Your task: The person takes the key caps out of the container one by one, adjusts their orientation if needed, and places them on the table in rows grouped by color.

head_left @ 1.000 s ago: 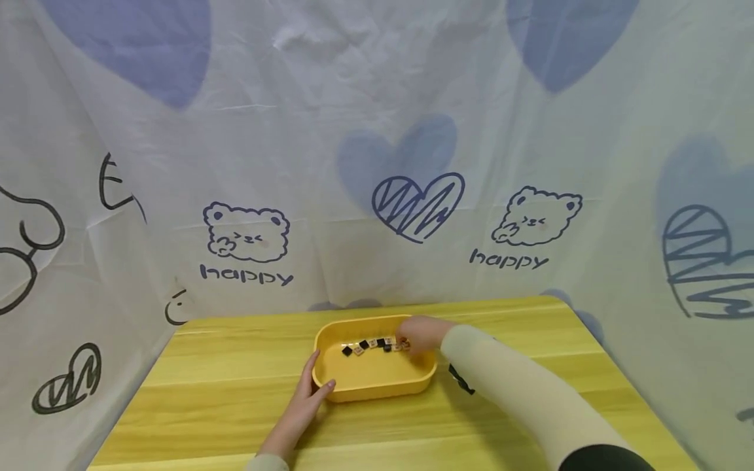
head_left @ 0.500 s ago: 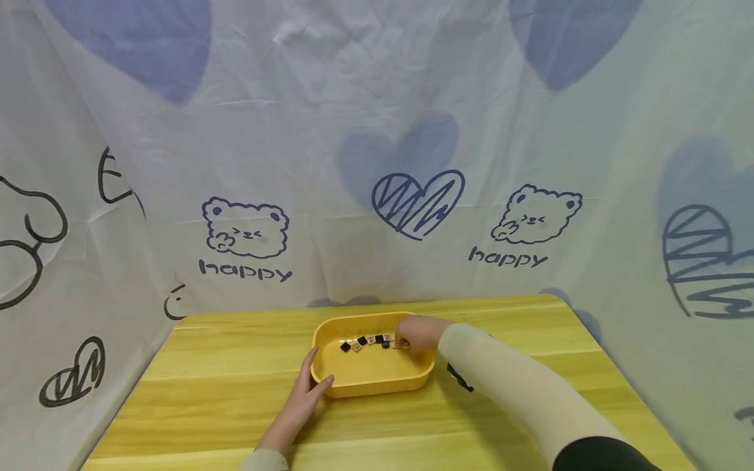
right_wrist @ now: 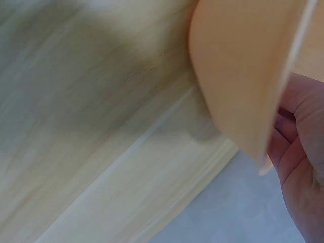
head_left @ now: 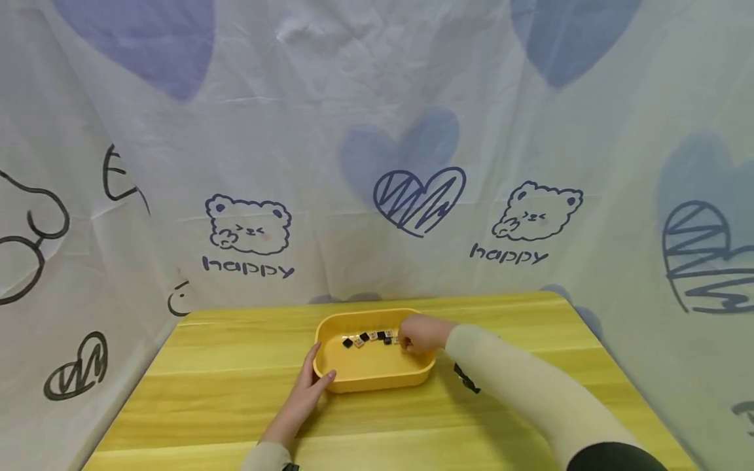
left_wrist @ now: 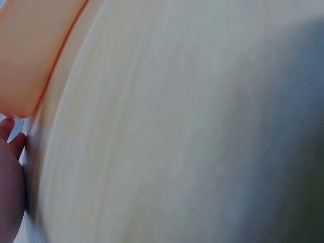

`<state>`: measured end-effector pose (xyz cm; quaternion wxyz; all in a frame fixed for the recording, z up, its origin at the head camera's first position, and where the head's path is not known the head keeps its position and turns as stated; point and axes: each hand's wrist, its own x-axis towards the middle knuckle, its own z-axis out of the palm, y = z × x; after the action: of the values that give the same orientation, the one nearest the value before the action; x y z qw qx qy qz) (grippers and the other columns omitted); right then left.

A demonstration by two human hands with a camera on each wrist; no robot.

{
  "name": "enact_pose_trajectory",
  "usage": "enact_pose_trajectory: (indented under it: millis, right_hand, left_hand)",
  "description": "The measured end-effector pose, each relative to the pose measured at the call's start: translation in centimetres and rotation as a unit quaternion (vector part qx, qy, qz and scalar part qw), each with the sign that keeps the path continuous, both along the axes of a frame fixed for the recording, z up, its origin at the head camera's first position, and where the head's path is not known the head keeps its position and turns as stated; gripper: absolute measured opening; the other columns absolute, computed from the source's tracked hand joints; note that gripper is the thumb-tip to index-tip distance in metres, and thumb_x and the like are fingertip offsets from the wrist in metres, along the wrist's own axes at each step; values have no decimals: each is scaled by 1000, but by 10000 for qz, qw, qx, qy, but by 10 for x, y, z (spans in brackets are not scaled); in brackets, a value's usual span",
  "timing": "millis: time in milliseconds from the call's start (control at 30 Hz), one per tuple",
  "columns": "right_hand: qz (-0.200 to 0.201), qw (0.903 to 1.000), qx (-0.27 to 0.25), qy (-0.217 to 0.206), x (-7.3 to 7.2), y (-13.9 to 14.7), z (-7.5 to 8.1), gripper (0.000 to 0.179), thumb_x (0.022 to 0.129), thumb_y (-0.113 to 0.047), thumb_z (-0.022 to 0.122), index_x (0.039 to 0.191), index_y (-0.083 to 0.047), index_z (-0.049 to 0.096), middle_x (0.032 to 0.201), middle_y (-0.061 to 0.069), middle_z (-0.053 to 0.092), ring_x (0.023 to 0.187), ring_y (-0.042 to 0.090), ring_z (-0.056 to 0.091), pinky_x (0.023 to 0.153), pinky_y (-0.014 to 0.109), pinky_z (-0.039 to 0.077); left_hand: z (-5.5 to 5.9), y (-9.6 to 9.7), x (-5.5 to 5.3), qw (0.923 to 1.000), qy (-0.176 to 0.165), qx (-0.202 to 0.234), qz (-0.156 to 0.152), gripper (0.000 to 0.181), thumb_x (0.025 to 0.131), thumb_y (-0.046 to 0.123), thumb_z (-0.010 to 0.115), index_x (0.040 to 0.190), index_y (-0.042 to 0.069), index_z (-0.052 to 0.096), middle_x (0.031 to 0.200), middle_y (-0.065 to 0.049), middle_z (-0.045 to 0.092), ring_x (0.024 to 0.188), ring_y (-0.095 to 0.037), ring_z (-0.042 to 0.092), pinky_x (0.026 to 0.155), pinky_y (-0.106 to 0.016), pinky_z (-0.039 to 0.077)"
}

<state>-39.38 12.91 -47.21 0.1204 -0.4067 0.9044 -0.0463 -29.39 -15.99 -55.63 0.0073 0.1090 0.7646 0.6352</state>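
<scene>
A yellow tray with rounded corners lies on the table. Inside, small square tiles, some black and some pale with markings, form an uneven row. My left hand rests on the tray's near left corner, fingers along the left wall and thumb at the front rim. In the left wrist view its fingertips lie by the tray wall. My right hand reaches into the tray's right end with bent fingers above the row. Its fingertips are hidden, so a held tile cannot be made out.
The yellow wood-grain table extends on both sides of the tray and in front. A white cloth printed with hearts and bears hangs behind it and at the sides. The tray's right wall stands beside my right wrist.
My right hand has shifted slightly at the tray's right end, and its fingers now cover the tiles that showed beside them. My left hand stays on the tray's corner.
</scene>
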Motion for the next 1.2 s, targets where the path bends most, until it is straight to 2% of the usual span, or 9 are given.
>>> enact_pose_trajectory:
  millis: [100, 267, 433, 567, 667, 733, 900, 1067, 1200]
  right_hand:
    - [-62, 9997, -249, -7, 4, 1, 7, 19, 78, 8, 64, 75, -9, 68, 69, -9, 53, 62, 5, 42, 58, 20, 40]
    - [-87, 9983, -563, -77, 14, 0, 23, 21, 77, 8, 66, 91, -5, 75, 85, -5, 67, 75, 8, 57, 71, 25, 51]
    - [-151, 9949, -1000, -28, 22, 2, 32, 20, 78, 6, 67, 93, -4, 74, 85, -3, 67, 73, 8, 56, 70, 25, 52]
    - [-298, 9909, -1316, 32, 33, 1, 35, 17, 79, 2, 71, 93, -9, 74, 84, -7, 65, 71, 6, 55, 68, 24, 51]
    - [-358, 9875, -1537, 42, 46, -1, 35, 15, 82, -2, 73, 94, -11, 75, 87, -6, 66, 74, 4, 57, 68, 22, 52]
    - [-406, 9842, -1722, -9, 55, -3, 34, 14, 83, -3, 74, 97, -10, 75, 89, -4, 68, 75, 4, 59, 68, 21, 52]
    - [-523, 9743, -2168, -322, 74, -6, 27, 15, 83, -3, 76, 97, -7, 75, 90, -2, 69, 75, 2, 63, 67, 17, 53]
    - [-336, 9650, -2569, -396, 87, -13, 19, 11, 83, -2, 76, 93, -6, 74, 88, -2, 65, 77, 3, 65, 67, 15, 53]
    - [-230, 9563, -2882, -435, 96, -20, 13, 11, 81, 2, 76, 89, -5, 74, 87, -2, 60, 79, 5, 66, 68, 14, 53]
  left_hand:
    - [1, 0, 1, 10000, 30, -8, 24, 75, 98, 16, 59, 156, 9, 12, 157, -29, 7, 142, -43, 19, 114, -49, 18]
    - [2, 0, 0, 9999, 124, 4, -32, 74, 99, 15, 58, 156, 7, 11, 157, -29, 7, 142, -44, 19, 114, -50, 17]
    - [-1, 1, -2, 9997, 250, -60, 36, 75, 98, 20, 60, 155, 7, 13, 156, -32, 9, 140, -47, 21, 113, -54, 18]
    - [-6, 0, -3, 9993, 354, -95, 107, 76, 97, 25, 62, 156, 9, 16, 155, -32, 14, 138, -46, 25, 112, -51, 21]
    - [-8, -1, -3, 9990, 415, -119, 135, 75, 97, 26, 62, 155, 10, 17, 154, -33, 16, 138, -46, 27, 112, -48, 23]
    - [-7, -2, -2, 9988, 460, -139, 102, 74, 97, 23, 61, 155, 7, 16, 153, -35, 14, 137, -49, 26, 112, -52, 23]
    - [-1, 0, 1, 9995, 316, -35, 32, 74, 98, 14, 60, 155, 5, 14, 155, -34, 11, 140, -47, 22, 113, -54, 18]
    - [1, 0, 2, 9996, 277, -37, 57, 73, 98, 12, 59, 155, 4, 13, 155, -33, 11, 140, -46, 22, 113, -53, 18]
    - [-1, 0, 0, 9990, 424, -143, 86, 73, 98, 18, 60, 154, 4, 15, 154, -35, 14, 138, -47, 25, 112, -53, 22]
